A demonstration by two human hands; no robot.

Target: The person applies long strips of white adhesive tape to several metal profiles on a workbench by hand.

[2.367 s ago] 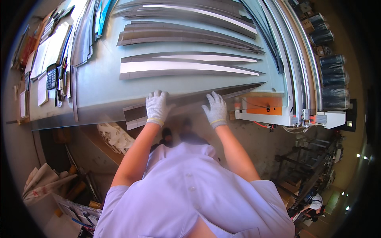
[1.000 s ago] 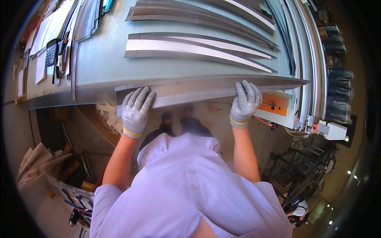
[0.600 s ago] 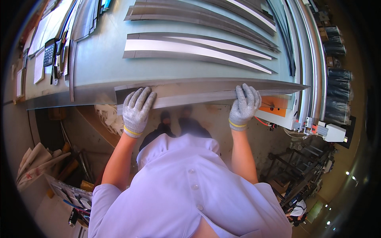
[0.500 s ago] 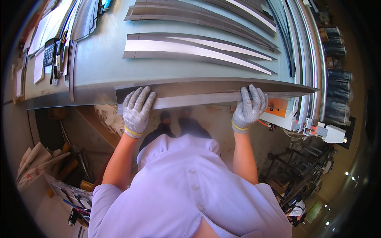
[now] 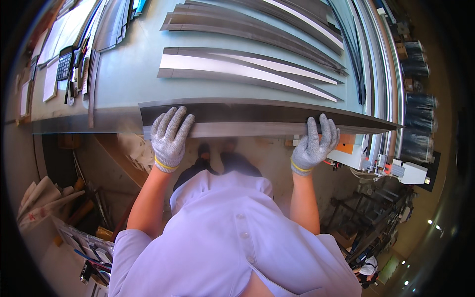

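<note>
Pale bench: dark tapered strips across middle and far side, some with white bands; calculator, papers at left.

Bright, cool light washes the counter, paling the papers at upper left; the hands look crisp. The floor lies dim and hazy. Small lamps glare lower right. Fisheye distortion bends the rails; detail near the black rim seems soft.
</note>
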